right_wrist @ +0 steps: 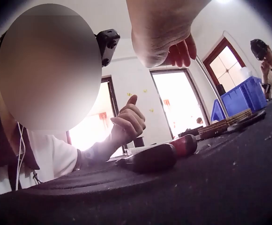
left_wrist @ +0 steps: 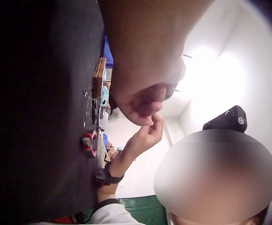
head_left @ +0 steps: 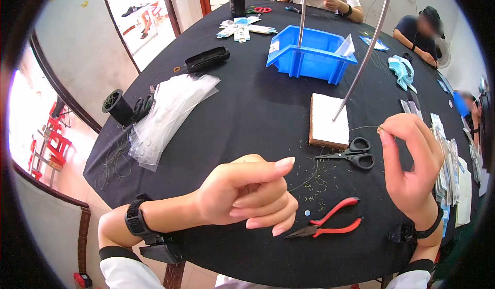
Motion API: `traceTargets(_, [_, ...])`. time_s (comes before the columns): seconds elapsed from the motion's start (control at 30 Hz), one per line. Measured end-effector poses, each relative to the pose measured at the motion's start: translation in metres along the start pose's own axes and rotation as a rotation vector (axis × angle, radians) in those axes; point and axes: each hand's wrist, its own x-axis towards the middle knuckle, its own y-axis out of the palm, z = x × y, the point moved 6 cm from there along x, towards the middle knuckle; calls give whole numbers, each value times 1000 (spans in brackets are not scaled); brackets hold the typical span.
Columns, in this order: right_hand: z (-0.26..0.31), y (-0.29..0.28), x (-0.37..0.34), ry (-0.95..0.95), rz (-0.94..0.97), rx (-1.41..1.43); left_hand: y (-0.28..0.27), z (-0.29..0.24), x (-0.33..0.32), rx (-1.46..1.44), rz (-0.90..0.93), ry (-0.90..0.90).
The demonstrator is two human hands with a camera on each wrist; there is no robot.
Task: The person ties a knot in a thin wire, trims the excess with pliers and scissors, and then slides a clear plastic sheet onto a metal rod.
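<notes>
"What takes up the most room?"

"The wide table covered in black cloth (head_left: 247, 114). Next, the open-topped blue plastic bin (head_left: 317, 67) towards its far side, then a fanned stack of clear plastic sleeves (head_left: 170, 114) to the left. A slim silvery metal rod (head_left: 364, 52) slants up from the white-topped, brown-sided block (head_left: 325, 111)."

"And the hands?"

"The bare left hand (head_left: 247, 193) is above the near part of the table, fingers curled and thumb pressed along the index finger. A strand runs up to those fingers (I cannot tell whether they grip it). The bare right hand (head_left: 416, 183) is beyond the pliers, thumb and forefinger tips pinched together on a strand."

"Which pliers?"

"The red-handled, pointed metal pliers (head_left: 322, 231), lying between the hands with their handles spread. The black-handled scissors (head_left: 352, 155) lie just beside the block's near edge."

"Where is that strand, then?"

"The thin olive-green cord (head_left: 367, 127) stretches from the right fingertips leftward to the block's right side; whether it joins the strand by the left hand, I cannot tell. Smallest are the pale cut bits (head_left: 321, 203), scattered around the scissors and pliers."
</notes>
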Motion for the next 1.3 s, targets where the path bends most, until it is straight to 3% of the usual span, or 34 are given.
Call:
traceTargets(0.13, [1,1,0,-5,-3,-1,3,1,1,-29,0,9])
traceTargets(0.3, [0,12,-5,141,166,364,4,5,1,-47,-20,-8])
traceTargets(0.37, [11,16,-5,88,183,460,4,7,1,-64,-34,-21])
traceTargets(0.5, [36,20,-10,-267,185,371,6,10,1,-136,-33,-53])
traceTargets(0.6, [51,22,-15,-387,178,279,8,10,1,-190,6,-58])
traceTargets(0.8, [55,30,-25,-360,202,272,8,9,0,-10,-15,-74])
traceTargets(1.0, [58,25,-24,-377,369,284,8,6,0,112,-28,-51])
traceTargets(1.3, [66,22,-24,-378,367,272,9,6,-1,255,12,-14])
